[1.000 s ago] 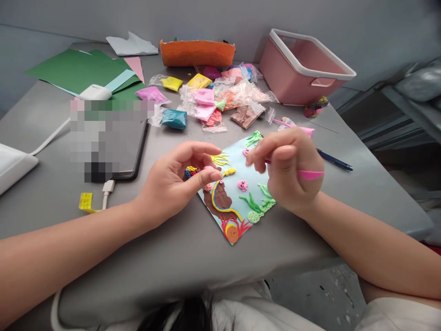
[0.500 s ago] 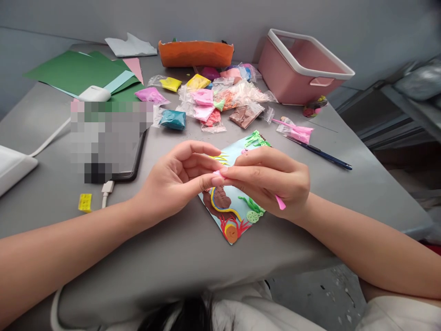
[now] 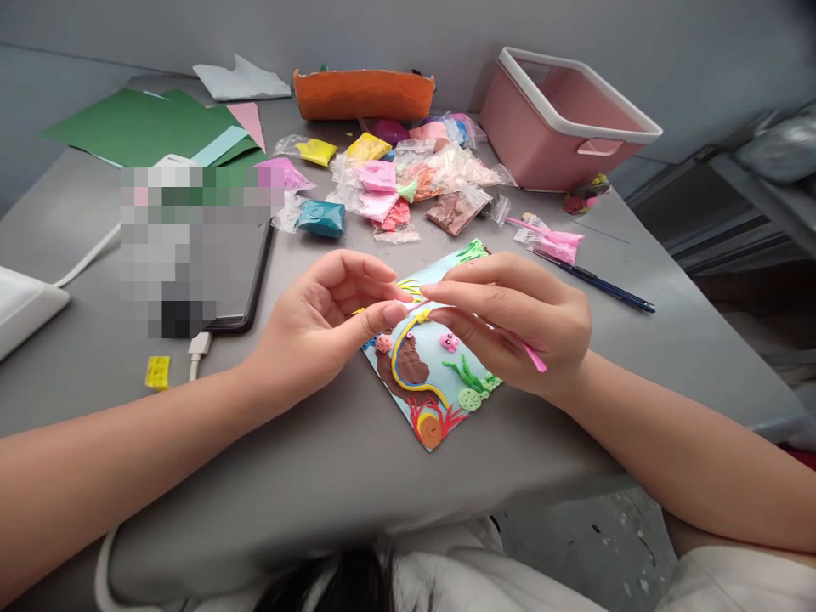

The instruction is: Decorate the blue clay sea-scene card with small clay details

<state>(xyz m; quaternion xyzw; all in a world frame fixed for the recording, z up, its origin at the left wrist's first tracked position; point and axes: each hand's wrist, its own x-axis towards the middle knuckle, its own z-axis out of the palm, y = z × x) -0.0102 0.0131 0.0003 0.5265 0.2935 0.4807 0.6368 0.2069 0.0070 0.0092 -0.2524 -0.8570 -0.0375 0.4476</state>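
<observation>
A: Left hand?
B: Left hand (image 3: 325, 327) is up just over the card (image 3: 430, 357), fingers curled, thumb tip close under the fingertips. Can't tell if a bit of clay is pinched there (too small).
A: Right hand?
B: Right hand (image 3: 516, 314) is closed around a pink tool (image 3: 532, 357). The shaft runs through the fist and its end pokes out at the wrist side. Its fingertips meet the left hand's fingertips, touching or nearly.
A: Where's the card?
B: Flat on the grey table (image 3: 331, 459) near the front edge, turned corner-on and partly under both hands. Clay shapes are stuck on it: brown lump, yellow curve, pink blobs, green weeds.
A: Around it?
B: Bags of clay (image 3: 382, 183) are behind the card. The pink basket (image 3: 529, 136) is back right, a blue pen (image 3: 605, 287) lies just right of the right hand, and a phone (image 3: 252, 289) is to the left.
</observation>
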